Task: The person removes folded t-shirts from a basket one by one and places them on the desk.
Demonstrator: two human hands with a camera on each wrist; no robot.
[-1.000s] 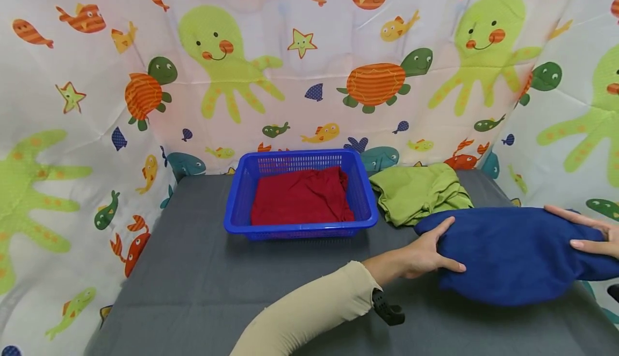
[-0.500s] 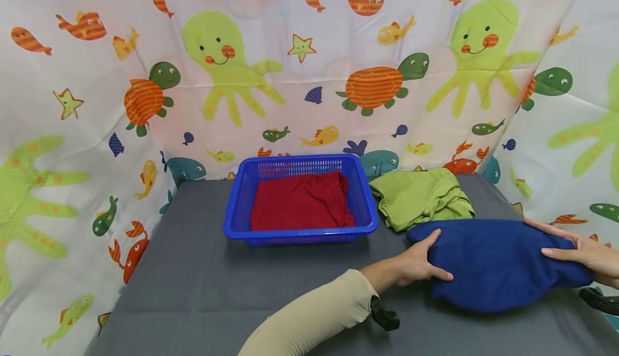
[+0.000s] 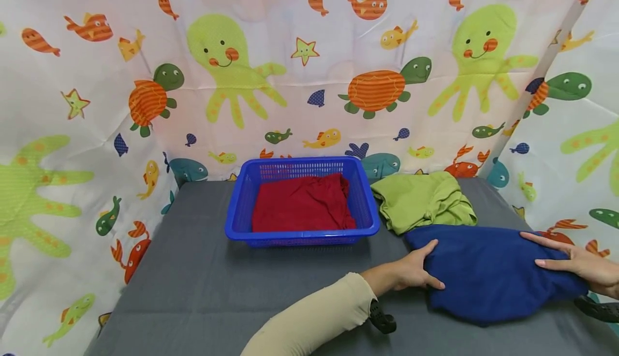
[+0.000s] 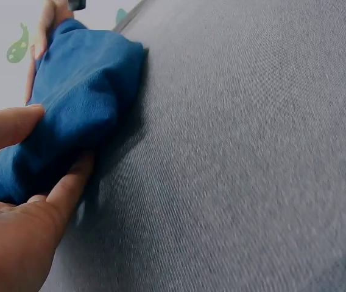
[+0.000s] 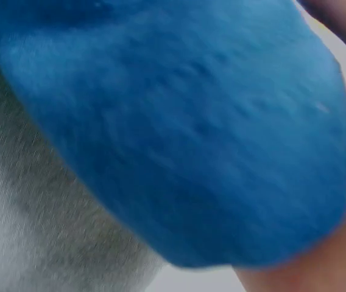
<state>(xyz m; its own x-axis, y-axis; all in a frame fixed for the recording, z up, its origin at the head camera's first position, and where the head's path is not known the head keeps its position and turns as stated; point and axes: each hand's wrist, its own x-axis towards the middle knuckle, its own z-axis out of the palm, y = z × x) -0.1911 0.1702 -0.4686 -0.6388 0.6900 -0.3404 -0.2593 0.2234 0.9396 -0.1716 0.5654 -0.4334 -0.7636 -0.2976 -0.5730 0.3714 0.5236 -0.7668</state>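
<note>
A folded blue cloth [image 3: 488, 275], perhaps a garment, is at the right side of the table in the head view. My left hand [image 3: 408, 271] grips its left end, the thumb on top and fingers beneath, as the left wrist view shows with the blue cloth [image 4: 81, 103]. At the other end my right hand [image 3: 580, 264] holds it, thumb and a finger spread over the top. Blue fabric [image 5: 191, 134] fills most of the right wrist view and hides much of that hand. Just behind lies a crumpled green cloth [image 3: 423, 200], touching or close to the blue one.
A blue plastic basket [image 3: 302, 234] with perforated walls stands at the middle back, holding a folded red cloth [image 3: 300, 205]. Grey fabric covers the table [image 3: 203, 281]. A curtain [image 3: 309, 77] printed with sea animals hangs behind and on both sides.
Both hands have brought the blue cloth left and lowered it toward the table, close to the green cloth. More of the right hand has come into view. Basket and red cloth stay put.
</note>
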